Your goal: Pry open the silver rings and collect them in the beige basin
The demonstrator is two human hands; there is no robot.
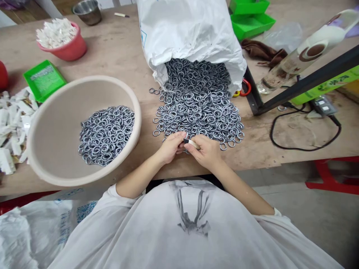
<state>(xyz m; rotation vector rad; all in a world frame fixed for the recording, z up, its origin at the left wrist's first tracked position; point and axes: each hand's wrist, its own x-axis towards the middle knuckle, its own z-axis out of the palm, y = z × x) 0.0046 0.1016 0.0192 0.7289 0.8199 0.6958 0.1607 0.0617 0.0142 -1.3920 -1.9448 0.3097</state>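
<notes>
My right hand (206, 151) is closed round a small knife (194, 144) with a pale handle and a short dark blade that points left. Pinched in the fingers of my left hand (171, 148) is a grey ring, mostly hidden, right at the blade. Both hands meet at the near edge of a spread pile of grey rings (196, 112). This pile spills out of the mouth of a white sack (187, 30). On the left, a large beige basin (53, 149) holds a heap of similar rings (108, 134).
Left of the basin are a green tray (35, 87), white pieces (14, 119) and a red bowl (70, 52). A metal bowl (87, 13) stands behind. At right are a black metal bar (305, 80), a clear bottle (280, 73) and a black cable (272, 130).
</notes>
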